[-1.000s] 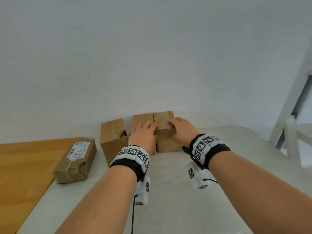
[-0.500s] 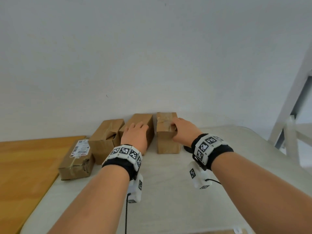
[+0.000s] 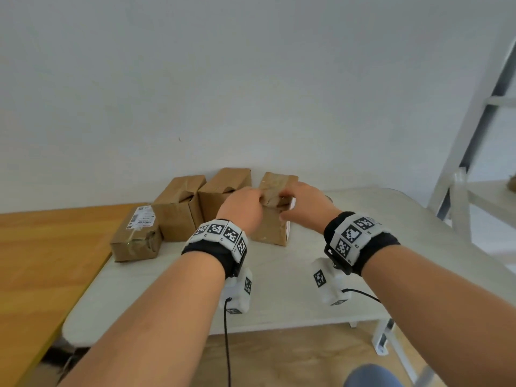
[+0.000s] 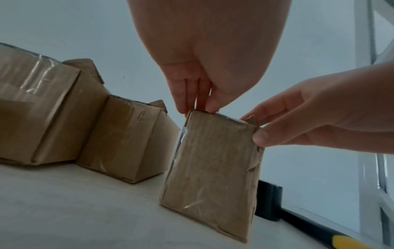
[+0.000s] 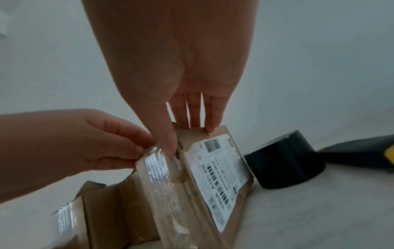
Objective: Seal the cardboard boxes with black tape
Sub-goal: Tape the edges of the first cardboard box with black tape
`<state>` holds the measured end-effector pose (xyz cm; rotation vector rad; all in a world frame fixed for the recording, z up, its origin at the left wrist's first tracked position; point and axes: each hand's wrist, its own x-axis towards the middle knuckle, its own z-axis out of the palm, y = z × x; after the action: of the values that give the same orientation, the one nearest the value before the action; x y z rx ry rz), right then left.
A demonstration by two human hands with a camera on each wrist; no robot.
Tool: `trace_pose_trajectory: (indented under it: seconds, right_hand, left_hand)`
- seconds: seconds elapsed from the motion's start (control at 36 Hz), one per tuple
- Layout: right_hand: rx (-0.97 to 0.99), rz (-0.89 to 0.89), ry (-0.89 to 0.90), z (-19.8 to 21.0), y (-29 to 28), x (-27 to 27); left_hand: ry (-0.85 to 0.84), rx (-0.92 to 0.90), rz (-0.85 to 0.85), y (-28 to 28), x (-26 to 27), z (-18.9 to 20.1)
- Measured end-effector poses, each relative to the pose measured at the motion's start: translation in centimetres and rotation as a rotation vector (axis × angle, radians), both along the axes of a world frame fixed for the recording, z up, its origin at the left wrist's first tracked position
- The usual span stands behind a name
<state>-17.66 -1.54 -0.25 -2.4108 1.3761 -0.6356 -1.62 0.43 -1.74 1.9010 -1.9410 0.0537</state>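
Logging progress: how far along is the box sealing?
Done: no black tape shows on any brown cardboard box. In hand: left hand and right hand grip the top of the upright labelled cardboard box. Left: the black tape roll sits untouched; all four boxes remain.

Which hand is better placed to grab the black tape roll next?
Right. The tape roll sits on the table just beyond the box, on the right hand's side. The left hand grips the box's far edge and could steady it.
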Motion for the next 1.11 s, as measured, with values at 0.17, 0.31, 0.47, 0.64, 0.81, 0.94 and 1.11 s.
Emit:
trace_pose_trajectory:
  seconds: [0.17,0.31,0.47,0.64,0.81,0.94,1.11]
  right_hand:
    - [-0.014,0.047,-0.073,-0.1,1.7,-0.8]
    - [-0.048,0.024,-0.095,-0.8,1.9,-0.8]
    - [-0.116,0.002,-0.072,-2.2,0.9,-0.2]
    - [-0.168,-0.044,-0.039,-2.3,0.8,0.1]
    - [-0.121,-0.042,-0.129,-1.7,1.2,0.0]
    - [0.005,-0.026,-0.351,-1.8,1.1,-0.4]
    - [0.349,-0.230,-0.437,-2.0,-0.4,0.6]
  left_hand:
    - [0.031,-0.006,0.005,1.2,-0.3,0.4]
    - [-0.007,0.006,-0.033,1.4,-0.9,-0.2]
    - [-0.012,0.000,-0.048,1.0,-0.6,-0.6]
    - [-0.005,-0.016,-0.049,0.9,-0.6,-0.6]
    - [-0.018,-0.038,-0.039,1.0,-0.6,-0.6]
    - [-0.083,-0.063,-0.023,1.2,-0.6,-0.7]
    - [-0.135,-0.079,-0.041,1.3,-0.6,-0.8]
